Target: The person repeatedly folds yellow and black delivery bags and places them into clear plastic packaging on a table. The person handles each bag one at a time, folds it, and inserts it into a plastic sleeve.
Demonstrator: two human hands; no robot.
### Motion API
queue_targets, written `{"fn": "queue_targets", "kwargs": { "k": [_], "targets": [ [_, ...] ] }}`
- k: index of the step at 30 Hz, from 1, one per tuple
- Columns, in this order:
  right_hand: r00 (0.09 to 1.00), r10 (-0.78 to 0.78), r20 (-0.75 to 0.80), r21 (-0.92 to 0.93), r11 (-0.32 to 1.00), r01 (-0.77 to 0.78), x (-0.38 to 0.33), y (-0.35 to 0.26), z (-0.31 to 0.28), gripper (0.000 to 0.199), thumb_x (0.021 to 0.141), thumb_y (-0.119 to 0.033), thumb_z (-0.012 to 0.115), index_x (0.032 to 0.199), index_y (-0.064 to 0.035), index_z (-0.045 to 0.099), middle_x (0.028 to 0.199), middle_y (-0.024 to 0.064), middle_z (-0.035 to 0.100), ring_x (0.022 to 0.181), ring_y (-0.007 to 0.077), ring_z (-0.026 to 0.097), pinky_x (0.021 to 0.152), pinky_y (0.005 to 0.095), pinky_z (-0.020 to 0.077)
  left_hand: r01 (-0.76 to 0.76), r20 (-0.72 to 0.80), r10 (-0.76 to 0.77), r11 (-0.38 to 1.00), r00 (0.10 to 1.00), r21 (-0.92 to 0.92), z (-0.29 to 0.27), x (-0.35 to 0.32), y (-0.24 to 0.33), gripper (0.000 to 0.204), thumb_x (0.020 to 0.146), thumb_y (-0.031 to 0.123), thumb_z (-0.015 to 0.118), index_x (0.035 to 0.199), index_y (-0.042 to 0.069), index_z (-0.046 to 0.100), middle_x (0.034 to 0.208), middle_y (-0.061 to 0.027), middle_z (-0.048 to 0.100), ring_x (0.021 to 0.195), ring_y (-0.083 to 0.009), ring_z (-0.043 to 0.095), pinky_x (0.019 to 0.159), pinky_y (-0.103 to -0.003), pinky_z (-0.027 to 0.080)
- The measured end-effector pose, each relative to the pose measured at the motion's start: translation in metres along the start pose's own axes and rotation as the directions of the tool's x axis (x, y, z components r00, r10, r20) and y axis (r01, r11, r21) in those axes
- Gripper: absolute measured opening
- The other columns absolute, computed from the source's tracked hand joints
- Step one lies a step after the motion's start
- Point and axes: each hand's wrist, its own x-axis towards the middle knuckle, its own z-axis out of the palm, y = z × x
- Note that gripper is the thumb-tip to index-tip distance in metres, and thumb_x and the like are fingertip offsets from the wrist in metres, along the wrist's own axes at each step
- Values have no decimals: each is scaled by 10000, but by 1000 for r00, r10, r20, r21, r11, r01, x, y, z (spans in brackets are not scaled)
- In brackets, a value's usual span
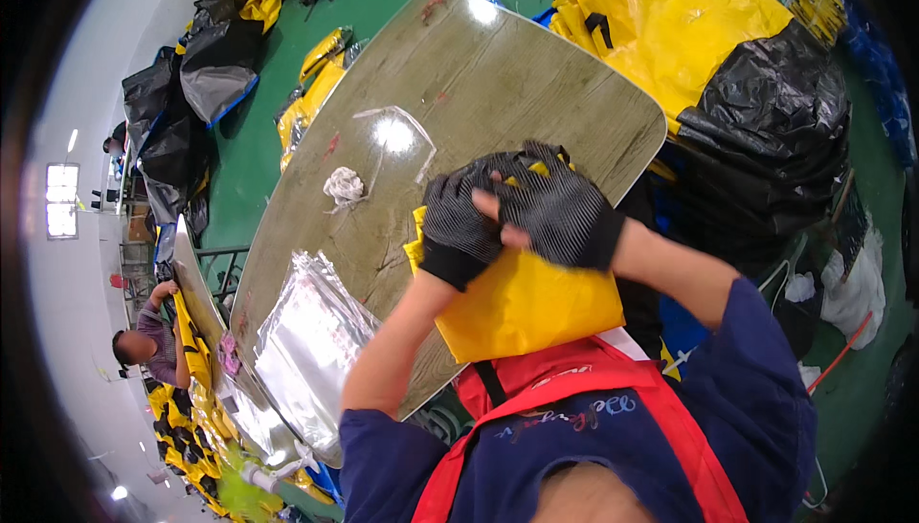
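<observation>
A folded yellow-and-black plastic sheet or bag (536, 308) lies at the near edge of the table, against my red apron. My left hand (461, 222), in a black grid-patterned glove with bare fingertips, grips its far left part. Close beside it, my right hand (560, 212) in a matching glove bears down on the far black part, thumb toward the left hand. The right hand is slightly blurred. Most fingertips blend into the black material, so their exact hold is partly hidden.
The wood-patterned table (517, 73) carries a stack of clear plastic bags (311, 336), a crumpled white wad (345, 186) and a thin white strip (426, 145). A big yellow-and-black heap (756, 111) stands at the right. Another person (153, 346) works at the far left.
</observation>
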Motion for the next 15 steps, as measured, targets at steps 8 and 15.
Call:
{"fn": "queue_targets", "kwargs": {
  "k": [8, 15],
  "targets": [
    [998, 37, -50, 160, 987, -29, -13, 40, 39, 432, 841, -239, 580, 1244, -91, 540, 1274, 130, 544, 1158, 297, 513, 1020, 453, 322, 39, -106, -48, 995, 993, -88, 40, 0, -36, 537, 826, 314, 554, 1323, 118, 502, 1280, -204, 495, 1223, -393, 419, 1077, -567, 197],
    [965, -209, 162, 202, 964, 175, -67, 81, 36, 650, 847, -578, 459, 1278, -97, 536, 1308, 192, 509, 1228, 415, 451, 1077, 600, 209, -66, -129, 47, 987, 990, -149, 35, 0, -44, 505, 828, 284, 552, 1308, 130, 530, 1183, -175, 557, 1100, -341, 495, 970, -468, 325]
  ]
}}
